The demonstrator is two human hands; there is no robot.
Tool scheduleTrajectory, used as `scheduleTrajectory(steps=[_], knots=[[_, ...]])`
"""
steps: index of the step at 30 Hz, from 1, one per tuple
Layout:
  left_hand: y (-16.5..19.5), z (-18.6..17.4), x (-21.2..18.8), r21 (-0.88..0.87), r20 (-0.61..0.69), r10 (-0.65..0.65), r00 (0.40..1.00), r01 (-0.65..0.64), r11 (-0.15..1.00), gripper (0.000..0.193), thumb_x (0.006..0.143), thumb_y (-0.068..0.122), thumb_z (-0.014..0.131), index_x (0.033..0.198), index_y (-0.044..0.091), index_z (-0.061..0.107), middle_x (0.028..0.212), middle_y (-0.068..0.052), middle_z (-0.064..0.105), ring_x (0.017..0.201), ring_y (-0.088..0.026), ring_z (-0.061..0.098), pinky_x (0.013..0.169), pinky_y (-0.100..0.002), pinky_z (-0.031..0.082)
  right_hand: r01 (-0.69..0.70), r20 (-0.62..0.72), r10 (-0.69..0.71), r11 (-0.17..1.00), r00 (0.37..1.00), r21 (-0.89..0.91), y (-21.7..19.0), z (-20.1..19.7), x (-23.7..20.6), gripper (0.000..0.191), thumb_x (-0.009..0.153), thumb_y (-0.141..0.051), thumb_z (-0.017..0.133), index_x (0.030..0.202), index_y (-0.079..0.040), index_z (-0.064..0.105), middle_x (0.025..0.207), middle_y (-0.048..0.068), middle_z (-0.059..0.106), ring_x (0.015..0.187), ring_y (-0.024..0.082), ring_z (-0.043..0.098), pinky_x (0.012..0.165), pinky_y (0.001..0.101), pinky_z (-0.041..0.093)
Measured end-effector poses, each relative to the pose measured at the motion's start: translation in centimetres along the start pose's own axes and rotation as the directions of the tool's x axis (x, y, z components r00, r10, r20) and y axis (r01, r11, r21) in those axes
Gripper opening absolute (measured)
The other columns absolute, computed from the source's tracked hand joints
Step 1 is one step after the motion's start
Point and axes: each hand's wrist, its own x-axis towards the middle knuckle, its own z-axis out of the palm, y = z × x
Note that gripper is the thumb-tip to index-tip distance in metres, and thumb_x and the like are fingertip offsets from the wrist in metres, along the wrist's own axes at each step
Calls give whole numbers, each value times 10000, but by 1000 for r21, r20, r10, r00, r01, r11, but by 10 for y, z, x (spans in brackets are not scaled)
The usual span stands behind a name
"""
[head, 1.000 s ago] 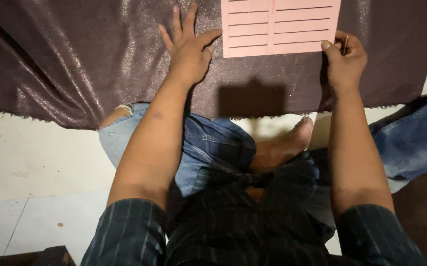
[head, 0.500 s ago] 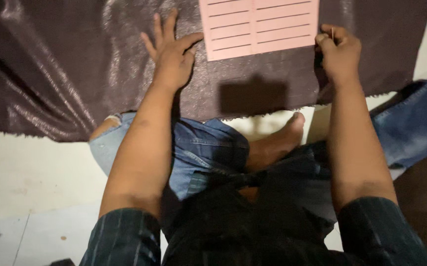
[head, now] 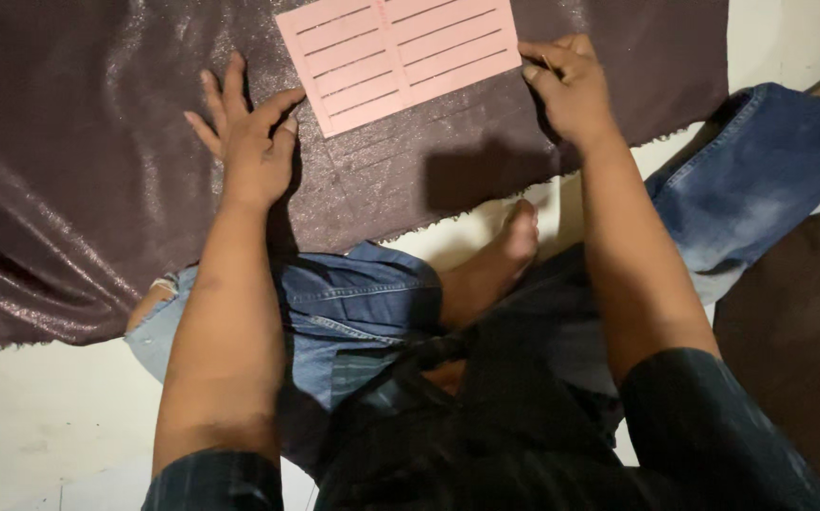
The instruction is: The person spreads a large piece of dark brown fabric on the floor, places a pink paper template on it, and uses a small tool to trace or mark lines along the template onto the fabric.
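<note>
The person sat on the pale floor (head: 41, 416) with legs crossed, in blue jeans (head: 353, 312), and one bare foot (head: 505, 251) showed between the knees. In front of the legs a large sheet of dark brown, shiny, slightly glittering fabric (head: 69, 170) was spread over the floor. Its near edge looked raw and a little frayed, and the left part of it lay in soft folds.

On the fabric, near the top of the view, lay a pink rectangular card with dark printed lines (head: 396, 52). It was turned at a slant, with its left corner lower than the right one.

The left hand (head: 249, 142) lay flat on the fabric, palm down, with the fingers spread wide apart. Its thumb pointed toward the lower left corner of the card and was just beside it; I cannot tell if it touched the card.

The right hand (head: 571, 90) was at the right edge of the card. Its fingers were curled and pressed together, and the fingertips met at the card's right edge as in a pinch. Something thin seemed to be between thumb and forefinger, but it was too small to say what it was.

Both forearms were bare, with dark striped sleeves (head: 211, 483) pushed up above the elbows. At the right side a darker brown surface (head: 798, 350) lay beside the leg.
</note>
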Motion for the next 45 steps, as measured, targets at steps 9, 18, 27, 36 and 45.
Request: scheduleTrajectory(steps=[9, 18, 27, 36, 45], knots=[[2, -2, 0, -15, 19, -19, 1000, 19, 1000, 345, 969, 196, 662, 1260, 350, 761, 1732, -128, 203, 1595, -403, -23, 1183, -643, -200, -89, -51, 86, 995, 995, -55, -22, 4, 2, 330, 950, -214, 801, 1270, -141, 768, 1060, 75, 563, 1011, 234, 600, 921, 355, 498], [4, -3, -1, -6, 34, -28, 999, 28, 1000, 378, 960, 192, 657, 1287, 357, 751, 1735, -128, 184, 1596, -394, -31, 1177, -641, -208, -76, -130, 69, 996, 989, -46, -33, 11, 1, 290, 972, -220, 801, 1244, -122, 776, 1069, 84, 593, 1022, 241, 641, 930, 360, 520], [0, -3, -2, -13, 37, -9, 999, 9, 1000, 386, 953, 197, 662, 1297, 347, 749, 1739, -127, 177, 1596, -403, -34, 1174, -657, -204, -90, -118, 82, 994, 990, -59, -32, 11, 0, 288, 976, -218, 801, 1250, -132, 777, 1078, 94, 596, 1018, 257, 639, 921, 365, 521], [-6, -2, -1, -32, 32, 5, 999, -4, 999, 424, 932, 188, 669, 1318, 347, 742, 1739, -130, 174, 1597, -402, -36, 1168, -654, -216, -109, -125, 101, 992, 987, -60, -36, 14, 1, 288, 956, -196, 808, 1237, -137, 778, 1070, 84, 603, 1003, 237, 647, 919, 355, 529], [-2, -5, -1, -35, 44, -3, 999, 5, 999, 414, 931, 175, 661, 1293, 353, 755, 1734, -130, 172, 1593, -401, -37, 1166, -650, -222, -149, -114, 140, 986, 983, -71, -39, 12, 0, 278, 962, -194, 811, 1233, -138, 787, 1079, 71, 596, 1014, 225, 634, 924, 352, 527]])
